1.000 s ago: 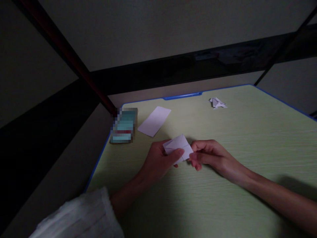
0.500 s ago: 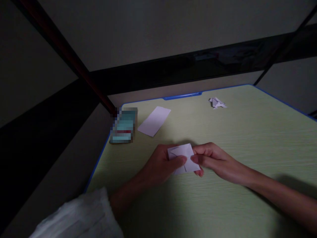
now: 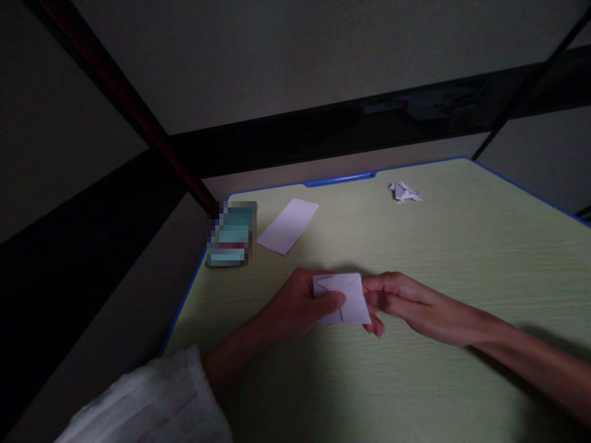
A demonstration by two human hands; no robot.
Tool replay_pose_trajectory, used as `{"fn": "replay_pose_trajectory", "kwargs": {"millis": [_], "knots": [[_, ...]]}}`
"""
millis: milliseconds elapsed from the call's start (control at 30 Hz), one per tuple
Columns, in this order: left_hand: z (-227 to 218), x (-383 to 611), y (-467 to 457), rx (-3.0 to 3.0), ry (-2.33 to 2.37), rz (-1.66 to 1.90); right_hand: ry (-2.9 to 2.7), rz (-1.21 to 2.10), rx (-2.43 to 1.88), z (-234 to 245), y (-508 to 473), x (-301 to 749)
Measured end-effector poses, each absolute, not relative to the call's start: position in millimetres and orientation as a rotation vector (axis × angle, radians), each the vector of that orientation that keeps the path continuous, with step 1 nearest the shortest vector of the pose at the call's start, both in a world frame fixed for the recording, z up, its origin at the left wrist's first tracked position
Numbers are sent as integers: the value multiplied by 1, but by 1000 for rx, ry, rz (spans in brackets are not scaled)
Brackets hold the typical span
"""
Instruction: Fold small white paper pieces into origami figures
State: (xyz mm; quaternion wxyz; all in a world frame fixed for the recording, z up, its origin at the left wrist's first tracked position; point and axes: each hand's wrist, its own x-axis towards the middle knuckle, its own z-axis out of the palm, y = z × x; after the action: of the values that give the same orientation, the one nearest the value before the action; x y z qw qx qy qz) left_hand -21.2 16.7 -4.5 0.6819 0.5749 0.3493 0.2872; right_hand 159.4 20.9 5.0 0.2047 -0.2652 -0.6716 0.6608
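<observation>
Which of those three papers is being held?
The small folded piece, gripped by the left hand; the flat strip and the spiky folded shape both lie on the table.

white paper (image 3: 354,309), green grained table (image 3: 443,381), blue edge (image 3: 341,179)

Folded paper (image 3: 348,287), pale and square-cornered, held flat in the left hand (image 3: 298,307).
From my end of the head camera I saw a small, nearly square packet, its broad face turned up toward me, with a slanting fold line at the upper left, a faint line running across to the right edge and a short slit-like seam at the lower middle. The left thumb lay across its left half; its right edge was at the right hand's fingertips (image 3: 373,299), though I couldn't tell whether they gripped it.
</observation>
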Motion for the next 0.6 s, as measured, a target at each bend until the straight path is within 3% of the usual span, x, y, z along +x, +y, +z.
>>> {"fn": "replay_pose_trajectory", "kwargs": {"millis": [600], "knots": [[-7,-19,12,1439,944,575,-1844,1892,-867,-4,22,153]]}}
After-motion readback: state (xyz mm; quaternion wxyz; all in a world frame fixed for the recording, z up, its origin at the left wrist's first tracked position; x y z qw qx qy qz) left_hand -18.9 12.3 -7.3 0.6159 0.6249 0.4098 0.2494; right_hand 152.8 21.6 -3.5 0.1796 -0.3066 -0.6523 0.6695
